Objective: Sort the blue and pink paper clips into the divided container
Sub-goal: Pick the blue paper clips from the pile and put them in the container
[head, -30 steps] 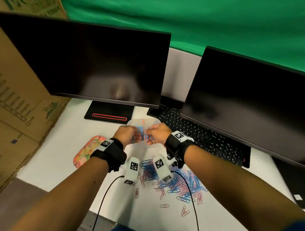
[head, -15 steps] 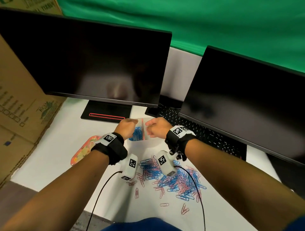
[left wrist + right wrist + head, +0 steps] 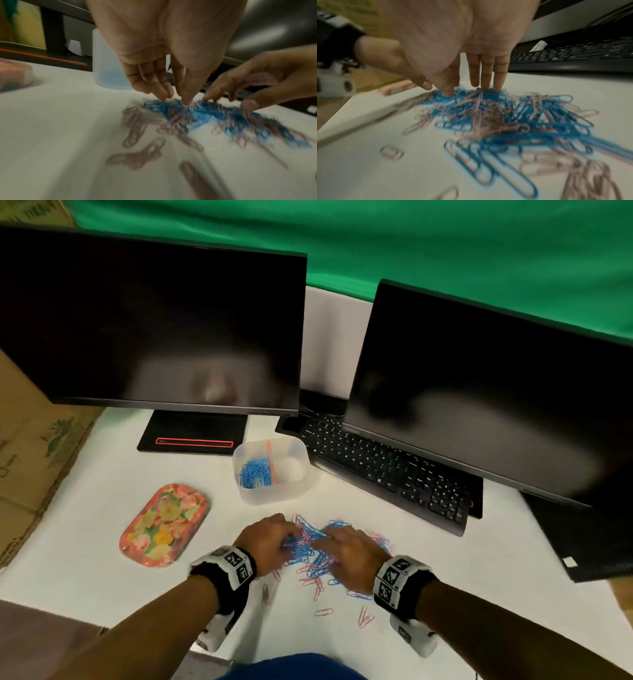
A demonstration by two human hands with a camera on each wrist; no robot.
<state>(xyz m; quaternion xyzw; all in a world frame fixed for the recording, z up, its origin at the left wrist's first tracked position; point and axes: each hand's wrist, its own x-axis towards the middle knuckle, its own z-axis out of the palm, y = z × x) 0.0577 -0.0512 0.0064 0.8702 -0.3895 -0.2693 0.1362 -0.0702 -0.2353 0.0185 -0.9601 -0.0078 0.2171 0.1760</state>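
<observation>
both hands have dropped from the container to the table: left hand point(image 3: 270, 537) and right hand point(image 3: 349, 556) rest straight fingers on the mixed pile of blue and pink paper clips point(image 3: 313, 546), gripping nothing. beyond, the divided container point(image 3: 270, 470) holds blue clips in its left compartment, beside a keyboard point(image 3: 387, 470).

Mixed pile of blue & pink paper clips point(image 3: 317, 546) on the white desk, few pink strays nearer the edge. Behind it, translucent divided container point(image 3: 270, 470), upright: blue clips point(image 3: 254, 472) in left compartment, right looks empty.
</observation>
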